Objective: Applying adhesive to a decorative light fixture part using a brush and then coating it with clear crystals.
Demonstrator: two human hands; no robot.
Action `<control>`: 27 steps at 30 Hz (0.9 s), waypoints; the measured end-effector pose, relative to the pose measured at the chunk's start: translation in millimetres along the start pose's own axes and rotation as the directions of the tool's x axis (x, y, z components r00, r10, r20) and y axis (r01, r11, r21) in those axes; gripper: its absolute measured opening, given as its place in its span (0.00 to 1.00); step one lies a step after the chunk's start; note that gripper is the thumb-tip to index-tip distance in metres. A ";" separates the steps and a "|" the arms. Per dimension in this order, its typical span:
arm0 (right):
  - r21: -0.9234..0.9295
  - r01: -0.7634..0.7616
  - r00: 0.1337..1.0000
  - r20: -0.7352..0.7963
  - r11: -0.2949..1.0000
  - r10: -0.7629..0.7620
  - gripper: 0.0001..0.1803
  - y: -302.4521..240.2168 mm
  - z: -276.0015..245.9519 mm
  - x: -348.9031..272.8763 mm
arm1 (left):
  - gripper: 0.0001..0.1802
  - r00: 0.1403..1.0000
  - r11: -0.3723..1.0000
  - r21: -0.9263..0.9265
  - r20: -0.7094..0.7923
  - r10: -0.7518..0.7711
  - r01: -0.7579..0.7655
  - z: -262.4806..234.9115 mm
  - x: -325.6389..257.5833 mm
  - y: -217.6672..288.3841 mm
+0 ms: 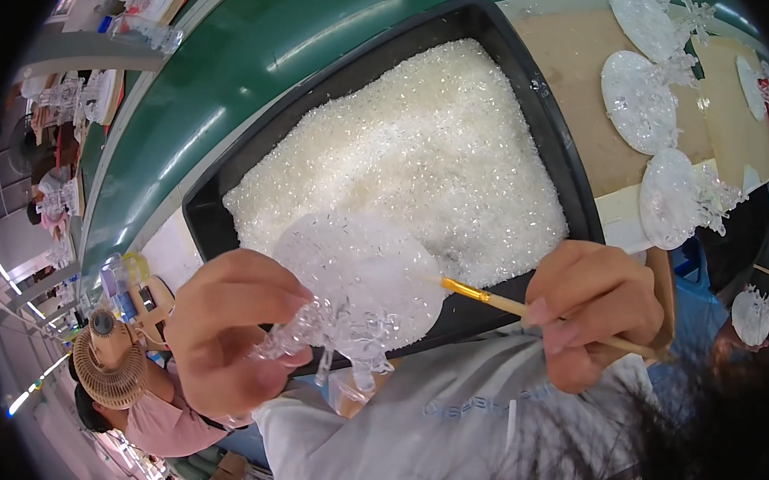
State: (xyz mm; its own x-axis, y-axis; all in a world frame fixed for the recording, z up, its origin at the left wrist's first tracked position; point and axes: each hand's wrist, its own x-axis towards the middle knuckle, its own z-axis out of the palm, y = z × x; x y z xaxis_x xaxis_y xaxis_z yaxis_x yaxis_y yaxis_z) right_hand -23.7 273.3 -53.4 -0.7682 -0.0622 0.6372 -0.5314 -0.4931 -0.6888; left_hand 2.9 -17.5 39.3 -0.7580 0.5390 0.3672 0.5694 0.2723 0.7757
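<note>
My left hand (234,326) pinches a clear plastic figure (342,328) by its thin moulded part. The figure has a round, frosted disc (360,268) with glitter on it, held tilted over the near edge of a black tray (566,151). In my right hand (594,310) is a slim paintbrush (505,303) with a pale wooden handle and a gold ferrule. Its tip points left, at the right edge of the disc; whether it touches cannot be told. White, sparkling flakes (395,141) are heaped inside the tray.
Several similar clear figures with round glittery discs (642,101) lie on brown board (563,58) at the right. A green work surface (317,40) runs behind the tray. At far right, another person's hand holds a like piece (753,314). A tan fan (107,357) stands at left near a seated person.
</note>
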 end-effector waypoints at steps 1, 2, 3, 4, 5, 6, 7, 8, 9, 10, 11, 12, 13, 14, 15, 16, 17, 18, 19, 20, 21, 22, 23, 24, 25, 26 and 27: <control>0.010 0.011 0.999 0.046 1.000 -0.011 0.12 -0.2 -1.5 0.8 | 0.17 1.000 1.000 -0.003 -0.002 0.003 -0.003 2.9 -0.1 -5.2; 0.022 0.021 0.996 0.091 1.000 -0.023 0.12 -0.4 -2.1 1.2 | 0.19 0.989 0.993 0.038 -0.091 0.115 -0.112 8.9 -1.2 -11.0; 0.020 0.020 0.996 0.090 1.000 -0.022 0.12 0.1 -1.0 0.6 | 0.21 0.959 0.973 0.089 -0.171 0.227 -0.214 13.1 -1.2 -14.3; 0.007 0.035 0.994 0.107 0.999 -0.035 0.12 1.1 2.0 0.0 | 0.21 0.959 0.973 0.087 -0.170 0.226 -0.214 13.0 -1.0 -13.9; -0.005 0.050 0.991 0.124 0.999 -0.049 0.12 1.7 4.2 -0.9 | 0.23 0.964 0.973 0.087 -0.147 0.223 -0.212 11.7 -0.8 -12.7; -0.007 0.050 0.991 0.124 0.999 -0.049 0.12 2.0 4.2 -0.9 | 0.24 0.967 0.973 0.086 -0.123 0.222 -0.212 10.6 -0.2 -12.2; -0.069 0.062 0.987 0.152 0.996 -0.051 0.11 2.6 4.1 -0.7 | 0.24 0.967 0.973 0.085 -0.123 0.223 -0.214 9.6 -0.4 -12.1; -0.130 0.076 0.982 0.181 0.989 -0.052 0.10 2.6 3.8 -0.3 | 0.24 0.968 0.974 0.091 -0.122 0.219 -0.209 8.4 -0.8 -12.1; -0.125 0.074 0.982 0.182 0.989 -0.050 0.10 3.0 2.1 -0.9 | 0.23 0.970 0.975 0.102 -0.123 0.210 -0.198 7.8 -3.0 -12.0; -0.104 0.072 0.980 0.191 0.992 -0.051 0.10 2.9 -0.7 -1.5 | 0.23 0.972 0.976 0.112 -0.124 0.200 -0.187 7.1 -5.5 -11.8; -0.081 0.069 0.978 0.201 0.994 -0.051 0.11 3.2 -2.0 -2.1 | 0.22 0.974 0.977 0.123 -0.125 0.191 -0.176 6.3 -8.2 -11.5; -0.085 0.069 0.978 0.201 0.994 -0.051 0.11 2.6 -1.2 -1.6 | 0.22 0.974 0.977 0.129 -0.125 0.187 -0.171 5.0 -9.0 -12.0; -0.108 0.076 0.977 0.207 0.991 -0.052 0.12 2.3 0.6 -1.0 | 0.21 0.975 0.977 0.134 -0.125 0.183 -0.166 3.8 -10.0 -12.5; -0.130 0.082 0.976 0.212 0.988 -0.053 0.13 1.9 1.7 -0.6 | 0.21 0.976 0.977 0.141 -0.125 0.179 -0.161 2.7 -11.0 -12.8; -0.131 0.082 0.976 0.213 0.988 -0.053 0.13 2.1 1.8 -0.8 | 0.21 0.977 0.977 0.148 -0.125 0.173 -0.154 1.7 -12.4 -13.3; -0.106 0.091 0.977 0.204 0.990 -0.068 0.13 2.3 1.8 -1.1 | 0.20 0.978 0.977 0.156 -0.124 0.167 -0.147 0.8 -13.7 -13.7; -0.082 0.100 0.977 0.194 0.992 -0.083 0.13 2.4 1.9 -1.4 | 0.20 0.979 0.977 0.164 -0.124 0.161 -0.140 0.2 -15.0 -13.9; -0.078 0.099 0.977 0.195 0.992 -0.082 0.13 3.2 2.9 -1.7 | 0.20 0.980 0.976 0.174 -0.124 0.153 -0.130 -0.2 -16.9 -13.6; -0.084 0.088 0.976 0.205 0.993 -0.070 0.13 4.0 4.5 -1.9 | 0.19 0.982 0.976 0.184 -0.125 0.144 -0.120 -0.3 -18.8 -13.0; -0.090 0.078 0.975 0.215 0.993 -0.057 0.12 4.4 5.5 -2.2 | 0.19 0.983 0.975 0.195 -0.126 0.135 -0.109 -0.1 -20.6 -12.1; -0.099 0.080 0.975 0.215 0.992 -0.057 0.12 4.2 4.2 -1.9 | 0.19 0.983 0.974 0.197 -0.125 0.135 -0.109 0.4 -20.1 -15.5; -0.095 0.100 0.975 0.206 0.990 -0.078 0.12 3.7 2.5 -1.7 | 0.19 0.982 0.975 0.191 -0.125 0.141 -0.116 4.0 -18.1 -19.2; -0.092 0.120 0.975 0.197 0.989 -0.100 0.12 3.3 1.2 -1.3 | 0.19 0.966 0.976 0.162 -0.191 0.176 -0.145 10.0 -14.8 -23.2; -0.086 0.118 0.975 0.198 0.989 -0.099 0.12 4.5 1.5 -1.8 | 0.19 0.946 0.976 0.144 -0.257 0.198 -0.165 13.3 -14.6 -23.1; -0.101 0.122 0.972 0.215 0.987 -0.098 0.12 5.8 2.0 -2.2 | 0.19 0.946 0.976 0.148 -0.258 0.194 -0.160 13.2 -15.1 -22.0; -0.117 0.126 0.968 0.234 0.985 -0.096 0.13 7.1 2.4 -2.6 | 0.19 0.949 0.973 0.179 -0.251 0.190 -0.147 12.9 -15.3 -20.7; -0.117 0.127 0.967 0.236 0.985 -0.096 0.13 6.3 1.9 -1.7 | 0.19 0.951 0.968 0.208 -0.244 0.189 -0.139 12.3 -14.9 -19.6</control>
State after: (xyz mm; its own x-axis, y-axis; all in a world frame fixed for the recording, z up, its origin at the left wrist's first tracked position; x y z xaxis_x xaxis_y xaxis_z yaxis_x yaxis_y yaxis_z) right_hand -25.1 268.7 -58.1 -0.6071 -0.2179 0.7642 -0.6624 -0.3925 -0.6381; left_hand 6.9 -21.1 12.2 -0.6908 0.3696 0.6214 0.7230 0.3543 0.5930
